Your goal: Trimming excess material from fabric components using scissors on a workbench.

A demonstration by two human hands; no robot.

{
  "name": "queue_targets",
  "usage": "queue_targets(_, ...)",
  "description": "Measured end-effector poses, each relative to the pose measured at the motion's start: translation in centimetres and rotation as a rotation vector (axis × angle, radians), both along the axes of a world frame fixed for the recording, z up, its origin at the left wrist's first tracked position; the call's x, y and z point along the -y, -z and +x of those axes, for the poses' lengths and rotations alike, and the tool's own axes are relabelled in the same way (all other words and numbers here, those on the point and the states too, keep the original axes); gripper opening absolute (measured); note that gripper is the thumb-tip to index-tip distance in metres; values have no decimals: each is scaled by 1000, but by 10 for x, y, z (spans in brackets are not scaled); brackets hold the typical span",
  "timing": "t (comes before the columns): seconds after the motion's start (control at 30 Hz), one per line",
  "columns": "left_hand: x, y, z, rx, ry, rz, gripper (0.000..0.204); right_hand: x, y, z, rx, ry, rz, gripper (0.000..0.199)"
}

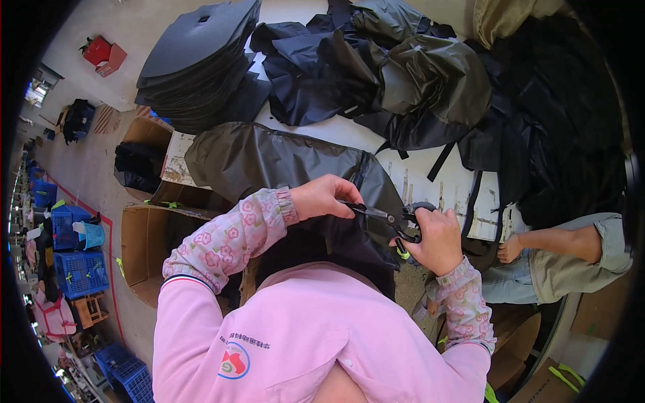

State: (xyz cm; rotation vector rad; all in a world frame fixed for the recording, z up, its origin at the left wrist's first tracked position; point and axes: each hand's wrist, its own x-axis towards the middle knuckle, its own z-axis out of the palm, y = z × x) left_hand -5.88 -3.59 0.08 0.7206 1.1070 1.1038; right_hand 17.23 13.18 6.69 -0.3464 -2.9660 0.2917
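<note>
A pair of scissors [391,218] with black handles is in my right hand [438,240], the fingers closed through its loops. Its blades point left, toward my left hand [325,197]. There the thumb and fingers are pinched together at the blade tips, on what looks like an edge of dark fabric; the exact bit is hidden. A dark olive, shiny fabric piece [282,158] with a black seam lies across the near side of the table. Its right end drapes down beneath the scissors and over the edge before me.
The white worn table [416,178] carries a stack of dark grey sheets [195,60], crumpled black and olive pieces [430,80] and a large black fabric heap [557,121]. Cardboard boxes [144,248] stand left. At right is another person's hand [510,248]. Blue crates [80,272] stand farther left.
</note>
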Motion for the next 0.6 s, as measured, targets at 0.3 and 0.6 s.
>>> queue_targets(0.3,0,-2,1,-16,20,-4,23,-3,4,2,44,-5,-29,50)
queue_targets(0.6,-1,9,6,-42,16,108,24,17,13,-18,-4,188,-571,48)
